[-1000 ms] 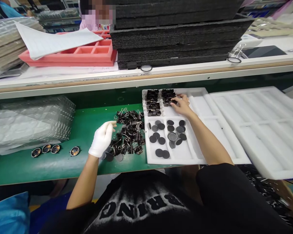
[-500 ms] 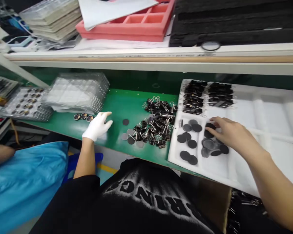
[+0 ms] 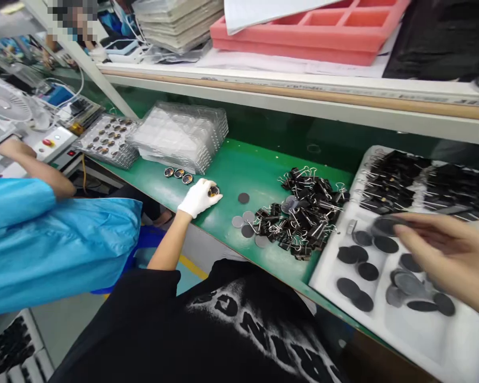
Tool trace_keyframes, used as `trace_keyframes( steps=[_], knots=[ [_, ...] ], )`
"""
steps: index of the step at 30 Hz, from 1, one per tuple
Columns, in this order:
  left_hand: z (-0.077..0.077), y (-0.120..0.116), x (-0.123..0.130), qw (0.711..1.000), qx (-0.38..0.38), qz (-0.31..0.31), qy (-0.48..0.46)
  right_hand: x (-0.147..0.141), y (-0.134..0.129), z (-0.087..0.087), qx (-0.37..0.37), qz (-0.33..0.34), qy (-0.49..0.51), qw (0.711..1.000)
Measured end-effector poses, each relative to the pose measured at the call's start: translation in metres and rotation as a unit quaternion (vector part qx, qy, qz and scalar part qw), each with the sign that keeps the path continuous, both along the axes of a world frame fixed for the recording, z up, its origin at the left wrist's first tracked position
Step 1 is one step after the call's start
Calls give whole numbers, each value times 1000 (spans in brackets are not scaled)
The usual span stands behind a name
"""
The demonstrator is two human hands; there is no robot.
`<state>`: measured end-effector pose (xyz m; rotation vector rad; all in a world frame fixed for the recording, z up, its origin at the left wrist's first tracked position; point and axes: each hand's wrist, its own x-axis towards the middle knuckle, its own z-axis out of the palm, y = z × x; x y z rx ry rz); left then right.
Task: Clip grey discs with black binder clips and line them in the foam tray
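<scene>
My left hand [image 3: 199, 198], in a white glove, grips a small round part [image 3: 213, 191] with a dark and orange centre, low over the green bench. Three similar round parts [image 3: 179, 173] lie in a row just left of it. Over the white tray [image 3: 331, 266], my bare right hand [image 3: 435, 239] pinches a dark disc [image 3: 385, 225] between thumb and fingers. Several dark and grey discs [image 3: 368, 271] rest in the tray below. A pile of black binder clips [image 3: 311, 213] lies between my hands, with loose discs [image 3: 243, 198] at its left edge.
Clear plastic trays [image 3: 179, 133] are stacked at the back left, beside a tray of round parts [image 3: 109, 139]. A shelf edge [image 3: 287, 96] crosses above the bench, carrying a pink tray [image 3: 299, 40]. A person in a blue garment [image 3: 56, 239] is at the left.
The view has swung left. My left hand has closed on a round part. My right hand has lifted a dark disc and moved toward the tray's left compartment.
</scene>
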<state>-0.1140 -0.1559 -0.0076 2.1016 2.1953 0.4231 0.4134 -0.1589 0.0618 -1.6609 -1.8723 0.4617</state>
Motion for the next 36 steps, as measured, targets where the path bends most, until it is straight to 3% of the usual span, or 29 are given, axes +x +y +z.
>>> trace_keyframes(
  steps=[3, 5, 8, 12, 15, 21, 25, 30, 33, 36],
  knots=[
    [4, 9, 21, 995, 72, -20, -66, -82, -10, 21, -60, 133, 152, 978],
    [10, 13, 44, 979, 124, -17, -164, -130, -9, 26, -101, 191, 221, 951],
    [19, 18, 86, 917, 140, -16, -373, -180, 4, 24, -141, 221, 300, 917],
    [22, 23, 138, 813, 70, -10, -578, -201, 22, 11, -152, 215, 377, 888],
    [22, 23, 163, 789, 94, -5, -607, -197, 26, 1, -153, 185, 388, 890],
    [34, 13, 184, 810, 147, -101, -559, -185, 25, -14, -112, 142, 371, 911],
    [45, 11, 190, 837, 158, -167, -496, -182, 27, -14, -135, 148, 348, 916],
    [50, 14, 181, 854, 145, -222, -447, -173, 31, -5, -198, 166, 399, 880],
    [44, 14, 156, 908, 153, -175, -350, -159, 35, 3, -193, 132, 444, 865],
    [37, 12, 127, 964, 40, -191, -180, -144, 39, 8, -216, 86, 500, 834]
  ],
)
